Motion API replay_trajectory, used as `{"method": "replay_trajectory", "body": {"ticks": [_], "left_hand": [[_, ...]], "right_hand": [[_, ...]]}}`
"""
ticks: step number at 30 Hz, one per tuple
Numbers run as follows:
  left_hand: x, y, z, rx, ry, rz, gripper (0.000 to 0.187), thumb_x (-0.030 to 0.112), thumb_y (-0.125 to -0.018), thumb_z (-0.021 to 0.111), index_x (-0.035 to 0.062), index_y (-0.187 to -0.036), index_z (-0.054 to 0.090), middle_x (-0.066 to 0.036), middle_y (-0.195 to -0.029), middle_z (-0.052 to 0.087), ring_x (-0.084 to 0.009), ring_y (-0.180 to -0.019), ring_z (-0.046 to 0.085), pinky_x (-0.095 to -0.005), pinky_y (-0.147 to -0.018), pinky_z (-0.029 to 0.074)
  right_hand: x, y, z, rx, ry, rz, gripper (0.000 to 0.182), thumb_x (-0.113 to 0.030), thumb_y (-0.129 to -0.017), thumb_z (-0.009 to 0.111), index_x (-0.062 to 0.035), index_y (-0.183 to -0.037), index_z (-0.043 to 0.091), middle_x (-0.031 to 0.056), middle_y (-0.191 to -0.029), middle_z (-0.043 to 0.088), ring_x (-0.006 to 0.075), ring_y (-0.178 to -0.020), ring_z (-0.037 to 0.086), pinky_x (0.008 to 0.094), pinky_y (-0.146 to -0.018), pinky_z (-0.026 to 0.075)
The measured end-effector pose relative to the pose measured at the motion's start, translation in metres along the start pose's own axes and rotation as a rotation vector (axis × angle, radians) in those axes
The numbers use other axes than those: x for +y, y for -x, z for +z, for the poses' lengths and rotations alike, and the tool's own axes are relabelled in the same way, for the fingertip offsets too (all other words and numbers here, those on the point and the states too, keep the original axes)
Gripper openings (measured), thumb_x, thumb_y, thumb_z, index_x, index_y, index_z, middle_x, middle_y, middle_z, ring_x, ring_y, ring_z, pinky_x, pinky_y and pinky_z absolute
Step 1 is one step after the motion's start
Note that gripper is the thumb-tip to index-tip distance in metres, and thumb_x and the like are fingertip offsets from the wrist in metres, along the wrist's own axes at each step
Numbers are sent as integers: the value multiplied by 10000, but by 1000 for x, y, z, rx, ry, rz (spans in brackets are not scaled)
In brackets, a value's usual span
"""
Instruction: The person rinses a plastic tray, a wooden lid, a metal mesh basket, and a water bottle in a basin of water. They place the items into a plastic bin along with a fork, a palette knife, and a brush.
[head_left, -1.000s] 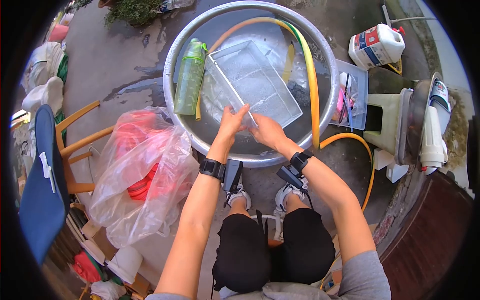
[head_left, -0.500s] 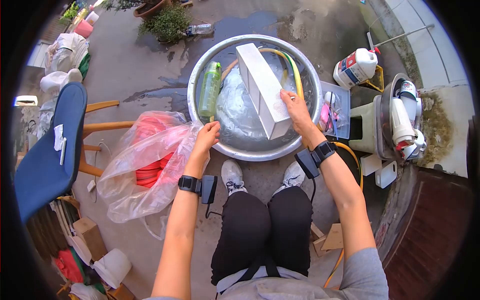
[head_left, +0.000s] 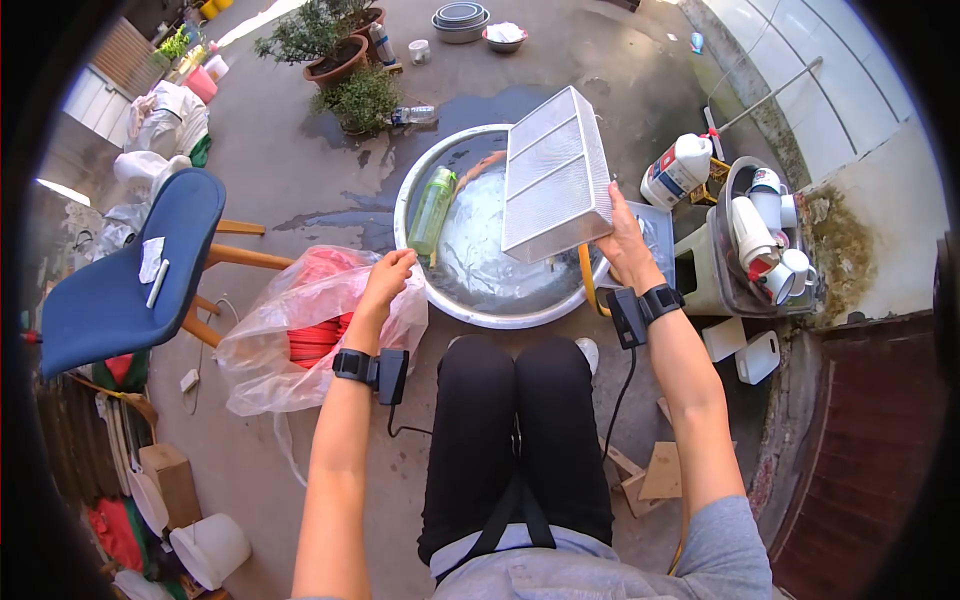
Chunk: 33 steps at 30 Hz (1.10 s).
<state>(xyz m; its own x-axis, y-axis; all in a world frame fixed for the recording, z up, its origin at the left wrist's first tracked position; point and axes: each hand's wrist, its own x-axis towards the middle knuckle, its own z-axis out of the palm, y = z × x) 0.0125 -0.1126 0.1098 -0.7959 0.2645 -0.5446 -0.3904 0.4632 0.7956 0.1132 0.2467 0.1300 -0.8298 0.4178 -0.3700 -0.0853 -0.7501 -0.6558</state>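
Note:
My right hand [head_left: 628, 240] grips a silver mesh basket [head_left: 556, 170] by its near right corner. The basket is tilted above a round metal basin [head_left: 490, 319], its ribbed mesh face turned toward me. Curled fingers close my left hand [head_left: 385, 282], and no object shows in them. It hovers over the edge of a clear plastic bag [head_left: 270, 365] with red coiled material [head_left: 318, 343] inside, left of the basin. In the basin a green bottle [head_left: 432, 212] leans along the left wall, beside water and something clear and shiny. The basket hides the basin's right part.
A blue chair [head_left: 130, 285] stands on the left. To the right are a white jug [head_left: 678, 168], a tub of white containers [head_left: 765, 235] on a stool [head_left: 700, 275], and a yellow hose [head_left: 588, 275]. Potted plants [head_left: 335, 60] and metal bowls [head_left: 461, 22] stand farther back.
The basket has turned so its broad mesh face shows, and it has lifted to the right with my right hand. My left hand has shifted left, away from the basin rim. The view has tipped up.

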Motion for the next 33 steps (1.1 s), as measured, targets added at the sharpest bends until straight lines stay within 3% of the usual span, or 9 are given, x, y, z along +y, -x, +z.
{"method": "replay_trajectory", "body": {"ticks": [8, 10, 11, 12, 14, 26, 29, 31, 33], "left_hand": [[21, 16, -21, -11, -99, 90, 401, 365, -904, 551, 142, -1237, 561, -30, -1180, 591, -212, -1080, 525, -400, -930, 402], [33, 21, -24, 84, -65, 179, 379, 333, -867, 603, 54, -1124, 626, -2, -878, 598, -93, -725, 470, -234, -582, 371], [39, 24, -26, 99, -56, 198, 366, 333, -868, 606, 60, -1110, 635, -6, -852, 596, -90, -685, 455, -229, -554, 347], [48, 22, -33, 96, -53, 208, 366, 333, -868, 606, 60, -1110, 635, -6, -852, 596, -90, -685, 455, -229, -554, 347], [66, 19, -51, 13, -215, 91, 432, 378, -880, 586, 127, -1231, 559, -47, -1183, 581, -224, -1099, 508, -426, -945, 389], [286, 97, -7, -109, -83, 272, 402, 404, -911, 557, 101, -1176, 572, -59, -1169, 561, -243, -1049, 534, -420, -885, 491], [310, 105, 42, -202, -62, 331, 403, 388, -916, 550, 84, -1181, 562, -78, -1186, 551, -268, -1081, 531, -429, -898, 495], [313, 106, 78, -248, -25, 362, 424, 343, -892, 588, 33, -1176, 538, -145, -1208, 537, -363, -1143, 503, -490, -911, 483], [303, 97, 111, -292, -12, 333, 443, 339, -908, 566, 8, -1197, 510, -165, -1221, 524, -384, -1158, 490, -500, -911, 483]], "right_hand": [[-24, 26, -6, -69, -24, -84, 385, -328, -1002, 399, -32, -1217, 521, 82, -1175, 592, 223, -1072, 558, 378, -955, 432], [-36, 35, -9, -80, 0, -127, 384, -329, -1002, 399, -33, -1211, 525, 83, -1168, 595, 223, -1066, 561, 378, -952, 433], [-43, 40, -10, -82, -9, -124, 377, -325, -1001, 403, -35, -1203, 532, 82, -1157, 602, 223, -1051, 567, 378, -947, 435], [-51, 43, -9, -88, -18, -122, 370, -322, -1000, 407, -36, -1195, 539, 82, -1145, 608, 224, -1037, 574, 379, -942, 438], [-64, 44, -16, -75, -16, -154, 352, -306, -998, 413, -36, -1177, 552, 82, -1120, 621, 226, -1005, 587, 382, -930, 445], [-108, 68, -59, 24, 99, -248, 331, -290, -994, 433, -52, -1195, 543, 66, -1149, 611, 199, -1031, 577, 367, -922, 445], [-108, 72, -68, 16, 132, -260, 334, -291, -999, 427, -40, -1180, 552, 72, -1129, 616, 196, -1018, 580, 354, -920, 447], [-109, 77, -68, 17, 162, -279, 337, -295, -1000, 426, -34, -1165, 562, 75, -1108, 623, 195, -1002, 585, 345, -918, 448], [-110, 86, -65, -54, 139, -289, 260, -252, -952, 552, -18, -1047, 616, 59, -919, 670, 163, -808, 639, 303, -768, 508]]}}
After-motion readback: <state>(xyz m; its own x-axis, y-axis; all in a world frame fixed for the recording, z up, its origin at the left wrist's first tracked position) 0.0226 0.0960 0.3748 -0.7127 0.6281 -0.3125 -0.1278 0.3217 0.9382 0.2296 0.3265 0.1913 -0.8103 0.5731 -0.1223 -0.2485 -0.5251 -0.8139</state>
